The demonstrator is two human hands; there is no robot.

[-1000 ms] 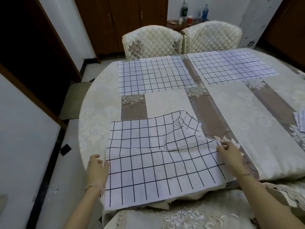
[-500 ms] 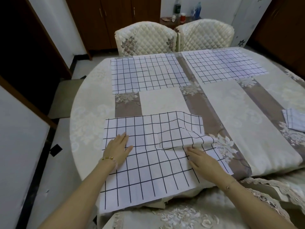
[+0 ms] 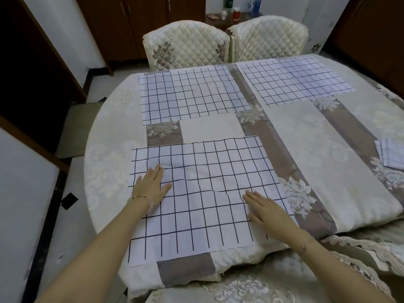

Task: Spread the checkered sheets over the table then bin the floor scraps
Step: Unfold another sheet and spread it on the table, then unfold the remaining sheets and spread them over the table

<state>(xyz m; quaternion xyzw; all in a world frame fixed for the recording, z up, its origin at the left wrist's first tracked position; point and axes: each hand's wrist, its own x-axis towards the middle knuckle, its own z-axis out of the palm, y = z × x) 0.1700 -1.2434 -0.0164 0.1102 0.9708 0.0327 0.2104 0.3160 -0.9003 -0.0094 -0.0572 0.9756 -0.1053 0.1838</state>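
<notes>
A white sheet with a black grid, the near checkered sheet [image 3: 203,193], lies flat on the table [image 3: 105,162] in front of me. My left hand [image 3: 152,185] presses flat on its left part, fingers straight. My right hand [image 3: 265,209] lies flat on its right part near the edge. Two more checkered sheets are spread at the far side: the far left sheet [image 3: 190,92] and the far right sheet [image 3: 293,80]. A small folded checkered sheet [image 3: 391,155] rests at the table's right edge. A dark scrap [image 3: 68,201] lies on the floor to the left.
Two quilted cream chairs [image 3: 188,45] stand behind the table. Another chair's embroidered back [image 3: 251,289] is right below me. Brown cabinets [image 3: 142,22] and a low shelf with bottles [image 3: 236,12] line the back wall. A mat [image 3: 76,130] lies on the floor at left.
The raised fold in the near sheet's middle is gone and the sheet now lies flat. Both hands moved from its side edges onto its surface and slid outward.
</notes>
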